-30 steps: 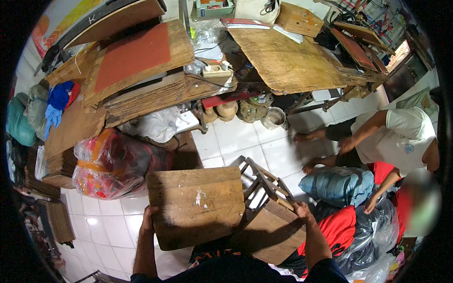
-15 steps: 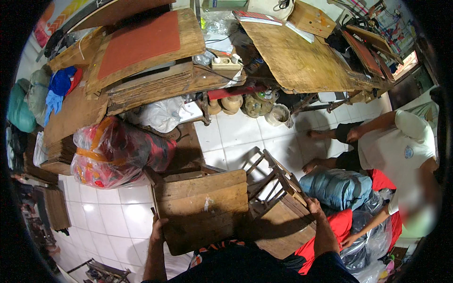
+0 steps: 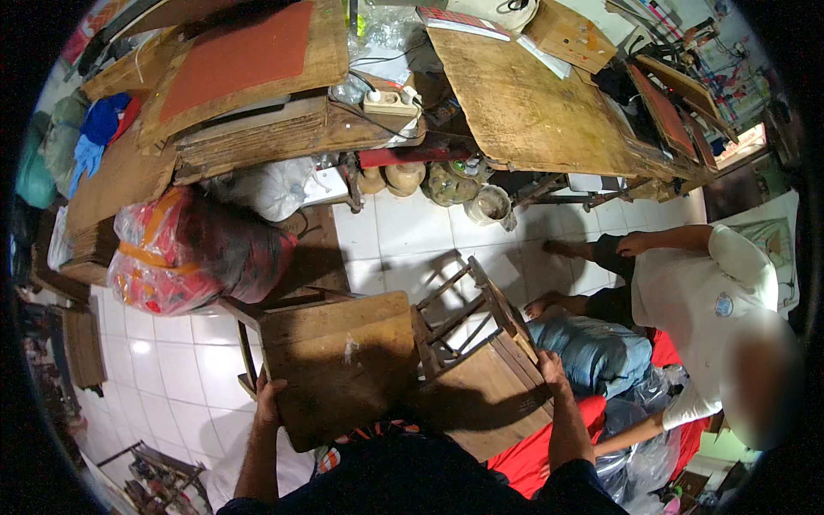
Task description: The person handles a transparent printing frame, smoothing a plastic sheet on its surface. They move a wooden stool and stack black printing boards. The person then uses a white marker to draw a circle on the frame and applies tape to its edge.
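Since a second ago, legs have been brought into sight on the left side of the left stool [image 3: 339, 369], and a co-worker's arm [image 3: 631, 436] has been lowered past the blue bundle [image 3: 592, 348]. The left stool, seat facing up, is seen at 7 o'clock; the right stool [image 3: 498, 403] is seen at 5 o'clock, its legs pointing toward 1. The left stool's outer edge is gripped by the left hand [image 3: 270, 399], and the right stool's outer edge by the right hand [image 3: 549, 369]; the underside fingers are hidden. With each held at one edge only, either could be dropped if the weight swings. Legs could be snagged where the stools meet, and the arm at 4 o'clock could be knocked by a sideways turn.
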Available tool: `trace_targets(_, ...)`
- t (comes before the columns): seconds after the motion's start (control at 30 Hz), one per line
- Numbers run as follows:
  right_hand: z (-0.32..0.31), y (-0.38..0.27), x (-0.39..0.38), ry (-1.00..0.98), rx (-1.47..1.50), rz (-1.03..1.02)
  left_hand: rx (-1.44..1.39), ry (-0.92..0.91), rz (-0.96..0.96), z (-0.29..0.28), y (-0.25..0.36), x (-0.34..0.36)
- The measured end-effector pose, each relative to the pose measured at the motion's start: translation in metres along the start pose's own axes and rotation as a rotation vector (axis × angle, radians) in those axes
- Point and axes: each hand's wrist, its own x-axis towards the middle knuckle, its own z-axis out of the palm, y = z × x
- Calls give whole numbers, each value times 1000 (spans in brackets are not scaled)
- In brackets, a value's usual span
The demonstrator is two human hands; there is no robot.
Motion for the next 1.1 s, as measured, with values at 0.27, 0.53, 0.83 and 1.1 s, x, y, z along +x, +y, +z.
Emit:
trace_targets(0.27, -13, -67, 53, -94, -41, -249, 14, 330, 8, 30, -18, -60)
trace_targets(0.53, -7, -191, 97, -249, -136, -283, -114, 474, 173, -1, -61, -99)
trace_targets(0.83, 80, -301, 216, -170, -440, -511, -554, 622, 100, -14, -78, -102)
trace_targets(1.1, 114, -314, 362, 505, -493, -1331, -507, 811, 106, -3, -104, -103)
